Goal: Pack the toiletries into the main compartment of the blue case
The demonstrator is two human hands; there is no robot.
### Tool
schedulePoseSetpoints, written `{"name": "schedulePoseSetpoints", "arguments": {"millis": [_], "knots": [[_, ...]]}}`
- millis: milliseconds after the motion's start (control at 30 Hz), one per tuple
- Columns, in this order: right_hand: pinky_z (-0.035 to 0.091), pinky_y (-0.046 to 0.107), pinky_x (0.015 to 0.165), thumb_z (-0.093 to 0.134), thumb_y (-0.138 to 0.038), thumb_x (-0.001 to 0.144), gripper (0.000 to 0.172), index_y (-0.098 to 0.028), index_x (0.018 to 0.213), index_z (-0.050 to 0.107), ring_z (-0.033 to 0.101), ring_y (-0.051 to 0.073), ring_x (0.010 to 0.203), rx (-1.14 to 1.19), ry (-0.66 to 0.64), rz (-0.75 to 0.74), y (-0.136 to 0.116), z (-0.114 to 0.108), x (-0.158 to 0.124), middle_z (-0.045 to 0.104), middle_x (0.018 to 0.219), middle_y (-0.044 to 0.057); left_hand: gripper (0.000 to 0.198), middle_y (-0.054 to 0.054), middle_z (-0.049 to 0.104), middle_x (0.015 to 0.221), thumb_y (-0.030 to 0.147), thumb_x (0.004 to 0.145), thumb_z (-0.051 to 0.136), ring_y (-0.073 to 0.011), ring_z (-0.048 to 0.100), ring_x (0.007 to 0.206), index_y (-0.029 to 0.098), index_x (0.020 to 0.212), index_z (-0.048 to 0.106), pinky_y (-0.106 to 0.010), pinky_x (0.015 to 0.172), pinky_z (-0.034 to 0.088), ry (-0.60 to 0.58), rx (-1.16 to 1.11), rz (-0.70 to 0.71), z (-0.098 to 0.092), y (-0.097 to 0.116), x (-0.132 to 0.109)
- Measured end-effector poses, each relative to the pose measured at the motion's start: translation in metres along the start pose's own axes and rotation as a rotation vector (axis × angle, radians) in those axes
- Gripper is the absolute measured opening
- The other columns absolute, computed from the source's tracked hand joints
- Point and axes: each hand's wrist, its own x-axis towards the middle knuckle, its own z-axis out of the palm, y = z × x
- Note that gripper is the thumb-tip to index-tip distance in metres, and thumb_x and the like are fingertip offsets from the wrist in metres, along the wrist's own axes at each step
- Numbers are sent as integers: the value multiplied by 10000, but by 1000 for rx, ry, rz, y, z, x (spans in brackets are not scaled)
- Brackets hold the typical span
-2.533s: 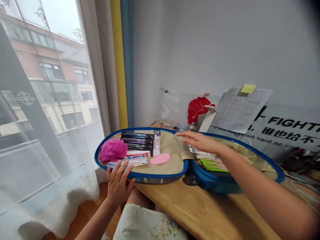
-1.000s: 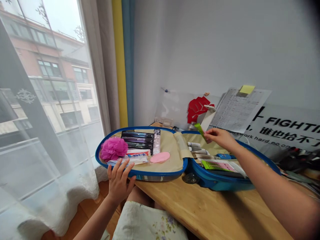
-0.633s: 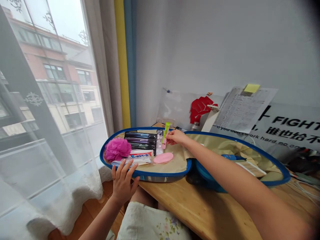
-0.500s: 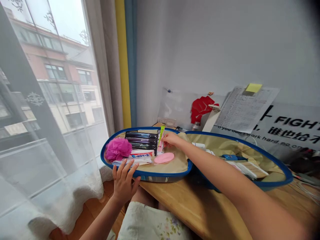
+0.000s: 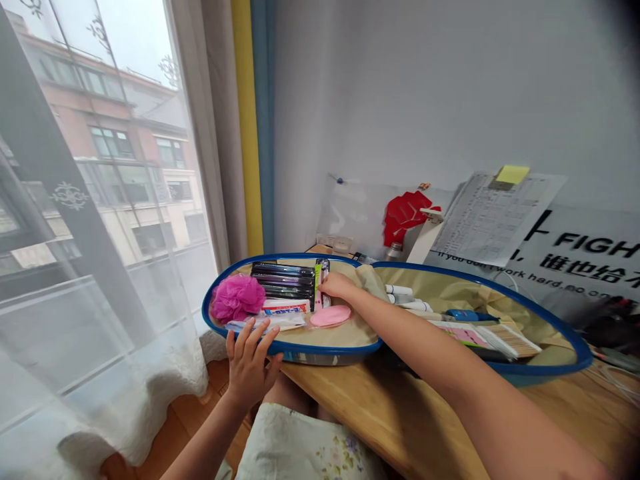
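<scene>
An open blue-rimmed case (image 5: 320,347) lies on the desk. My left hand (image 5: 250,363) rests on its near left rim, fingers spread. My right hand (image 5: 340,287) reaches into the left half, its fingers closed at a slim green-and-pink packet (image 5: 319,277), partly hidden by them. To the left of that packet sit several dark pens in a pack (image 5: 285,279). A magenta bath pouf (image 5: 239,298) fills the left end. In front of the pens lie a boxed toothpaste (image 5: 295,307) and a clear-wrapped white item (image 5: 280,323). A pink oval item (image 5: 331,315) lies just below my right hand.
The case's right half (image 5: 550,327) holds white-capped tubes (image 5: 417,306), a blue item (image 5: 467,315) and a bundle of thin wooden sticks (image 5: 515,340). Papers (image 5: 493,220) hang at the wall behind. The wooden desk edge (image 5: 340,413) runs close before me; a sheer curtain (image 5: 100,267) hangs left.
My right hand has moved slightly, and the slim packet's green top has dropped lower beside the pens. My left hand stays on the rim. The view has shifted a little.
</scene>
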Motion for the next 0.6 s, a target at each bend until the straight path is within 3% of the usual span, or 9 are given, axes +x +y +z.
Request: {"name": "schedulePoseSetpoints", "arguments": {"millis": [200,333,467,600], "knots": [[507,390,862,538,-379,894,336,-173,1157,571,589,168,1005,-2,-34,5,-7,-3,-7,589,1172,73,343,-115,643,1146,304,894,478,-242,395,1315,198,1201,588,-466,1149,103,8,2,10,-1,1,2],[512,370,842,537,-387,893,314,-171,1115,589,595,160,974,52,-32,-12,-1,-19,-8,604,1135,63,354,-107,644,1146,304,894,468,-247,404,1310,207,1214,584,-470,1148,104,10,-2,2,-1,2,3],[516,296,702,510,-437,900,334,-142,1027,600,598,113,792,161,-7,-45,28,-53,-13,629,957,33,353,-108,643,1144,308,895,468,-250,410,1305,208,1214,582,-475,1148,103,7,-8,-3,-1,2,3],[391,196,526,499,-496,879,379,-134,893,610,469,46,559,261,0,-97,81,-84,-35,585,742,-6,346,-108,643,1138,301,897,471,-253,414,1302,208,1211,584,-481,1147,107,9,-6,-3,-1,2,2]]}}
